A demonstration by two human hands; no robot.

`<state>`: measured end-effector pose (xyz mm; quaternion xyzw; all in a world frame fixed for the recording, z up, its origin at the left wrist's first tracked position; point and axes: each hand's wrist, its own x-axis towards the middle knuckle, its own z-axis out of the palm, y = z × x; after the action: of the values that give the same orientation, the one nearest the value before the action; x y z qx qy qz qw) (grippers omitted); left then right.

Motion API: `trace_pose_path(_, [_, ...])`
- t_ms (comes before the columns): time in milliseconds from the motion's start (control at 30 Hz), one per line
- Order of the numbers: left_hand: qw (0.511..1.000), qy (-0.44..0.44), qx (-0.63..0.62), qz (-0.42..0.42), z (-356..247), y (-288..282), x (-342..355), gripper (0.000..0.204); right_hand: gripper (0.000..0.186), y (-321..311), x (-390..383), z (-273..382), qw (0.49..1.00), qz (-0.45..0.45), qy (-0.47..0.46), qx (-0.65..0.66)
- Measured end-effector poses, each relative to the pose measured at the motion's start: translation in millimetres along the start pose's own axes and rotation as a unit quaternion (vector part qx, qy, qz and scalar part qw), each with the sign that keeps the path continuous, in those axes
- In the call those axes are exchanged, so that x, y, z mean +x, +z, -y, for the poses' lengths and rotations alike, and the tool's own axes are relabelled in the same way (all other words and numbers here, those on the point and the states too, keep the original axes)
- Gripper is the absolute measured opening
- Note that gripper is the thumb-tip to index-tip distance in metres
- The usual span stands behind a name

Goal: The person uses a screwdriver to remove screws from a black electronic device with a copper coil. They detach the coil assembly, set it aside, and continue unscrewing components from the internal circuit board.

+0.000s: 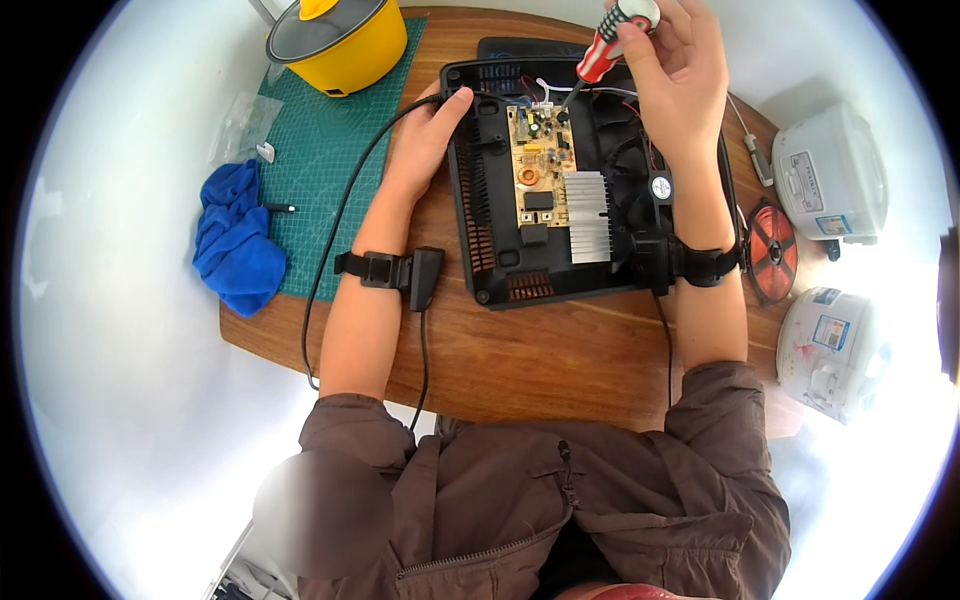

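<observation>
The open black induction cooker housing lies on the wooden table in front of me. Inside it are a tan circuit board, a finned silver heat sink and a black fan. My left hand grips the housing's far left edge, thumb on top of the rim, fingers mostly hidden. Above the far right part, my right hand holds a screwdriver with a red, white and black handle. Its shaft slants down to the board's far right corner, close to the wires; I cannot tell whether the tip touches a screw.
A yellow pot stands on the green cutting mat at far left, near a blue cloth. To the right are a copper coil disc, another screwdriver and two white appliances. A black cable passes my left arm.
</observation>
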<state>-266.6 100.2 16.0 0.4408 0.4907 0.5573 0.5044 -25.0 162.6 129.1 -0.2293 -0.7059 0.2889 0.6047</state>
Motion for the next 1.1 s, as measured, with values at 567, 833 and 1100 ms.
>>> trace_pose_path(567, [1.000,0.016,-0.008,0.018,-1,-1,-2,0.040,0.028,-5,56,45,0.923,0.301,0.155,-0.183])
trace_pose_path(833, [1.000,0.026,0.005,0.012,-2,0,-4,0.043,0.029,-4,69,56,0.770,0.311,-0.004,-0.557])
trace_pose_path(1100, [0.999,0.028,0.022,0.021,-1,-3,-4,0.049,0.025,2,73,72,0.723,0.346,0.085,-0.592])
